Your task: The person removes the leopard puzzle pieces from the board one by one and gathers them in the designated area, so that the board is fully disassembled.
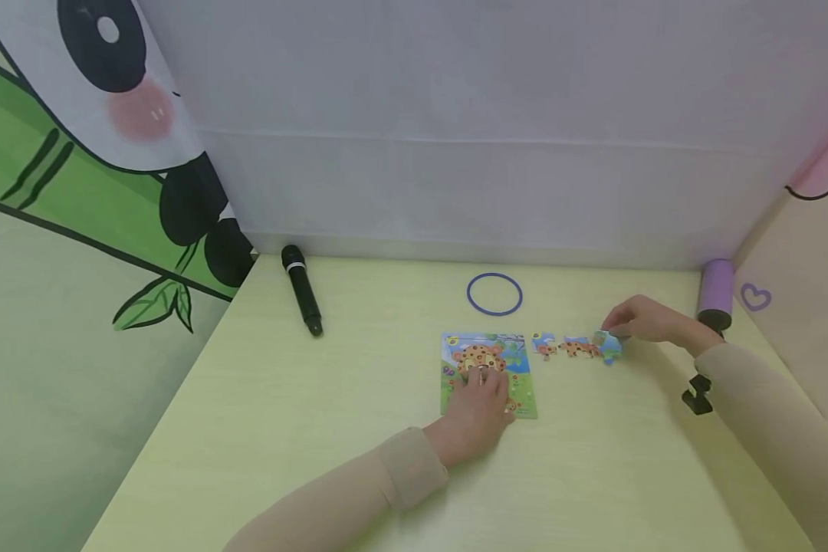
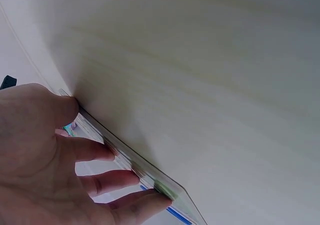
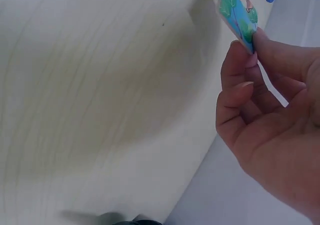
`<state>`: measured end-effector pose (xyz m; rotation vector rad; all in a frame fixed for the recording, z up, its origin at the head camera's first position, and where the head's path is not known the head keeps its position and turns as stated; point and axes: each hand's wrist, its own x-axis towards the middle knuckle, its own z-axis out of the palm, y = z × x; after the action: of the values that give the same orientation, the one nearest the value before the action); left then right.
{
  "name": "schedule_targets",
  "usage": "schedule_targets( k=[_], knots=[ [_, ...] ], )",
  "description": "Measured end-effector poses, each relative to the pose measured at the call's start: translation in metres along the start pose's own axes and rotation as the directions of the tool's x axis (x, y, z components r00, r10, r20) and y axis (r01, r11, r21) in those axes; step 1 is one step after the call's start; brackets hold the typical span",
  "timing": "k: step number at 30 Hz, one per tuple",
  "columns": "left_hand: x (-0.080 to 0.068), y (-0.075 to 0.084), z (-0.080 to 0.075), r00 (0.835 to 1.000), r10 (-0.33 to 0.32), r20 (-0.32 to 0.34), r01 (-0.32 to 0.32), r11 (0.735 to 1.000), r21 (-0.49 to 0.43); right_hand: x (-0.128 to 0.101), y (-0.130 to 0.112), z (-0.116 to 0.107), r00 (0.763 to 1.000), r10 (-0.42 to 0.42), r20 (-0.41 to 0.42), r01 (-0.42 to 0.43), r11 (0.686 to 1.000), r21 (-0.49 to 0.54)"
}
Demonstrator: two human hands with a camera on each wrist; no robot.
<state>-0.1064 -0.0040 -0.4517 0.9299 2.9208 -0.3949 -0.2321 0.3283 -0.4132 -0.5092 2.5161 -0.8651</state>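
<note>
A square picture puzzle (image 1: 522, 383) with a spotted leopard cub lies in the middle of the table. My left hand (image 1: 476, 410) rests on its lower part, with fingertips on the face and the thumb by the near edge, as the left wrist view shows. To the right, my right hand (image 1: 645, 318) pinches a blue-and-green puzzle piece (image 3: 240, 22) by its edge between thumb and fingers. Beside the puzzle lie a blue piece with a small animal (image 1: 544, 346) and a spotted orange piece (image 1: 576, 348), which the held piece partly overlaps in the head view.
A blue ring (image 1: 494, 314) lies behind the puzzle. At the back left is a black microphone (image 1: 303, 293). A purple cylinder with a black end (image 1: 717, 287) is at the back right corner. A small black object (image 1: 698, 395) shows beside the right sleeve.
</note>
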Motion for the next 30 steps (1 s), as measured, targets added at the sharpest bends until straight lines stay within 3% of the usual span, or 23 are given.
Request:
schedule_targets(
  k=[4, 15, 22, 30],
  knots=[
    [0.000, 0.001, 0.001, 1.000, 0.000, -0.003, 0.000, 1.000, -0.004, -0.001, 0.006, 0.000, 1.000, 0.004, 0.005, -0.004, 1.000, -0.010],
    [0.002, 0.001, 0.001, 1.000, -0.003, 0.030, 0.004, 0.999, -0.034, 0.004, 0.012, 0.003, 0.998, 0.008, -0.066, -0.018, 0.986, -0.166],
    [0.002, 0.003, -0.002, 0.998, 0.000, 0.066, -0.004, 0.998, 0.066, 0.007, 0.015, 0.008, 0.995, 0.019, -0.100, -0.039, 0.979, -0.200],
    [0.002, 0.008, -0.003, 1.000, 0.000, 0.024, -0.001, 0.999, 0.054, 0.005, 0.018, 0.013, 0.991, -0.009, -0.136, -0.020, 0.978, -0.205]
  ],
)
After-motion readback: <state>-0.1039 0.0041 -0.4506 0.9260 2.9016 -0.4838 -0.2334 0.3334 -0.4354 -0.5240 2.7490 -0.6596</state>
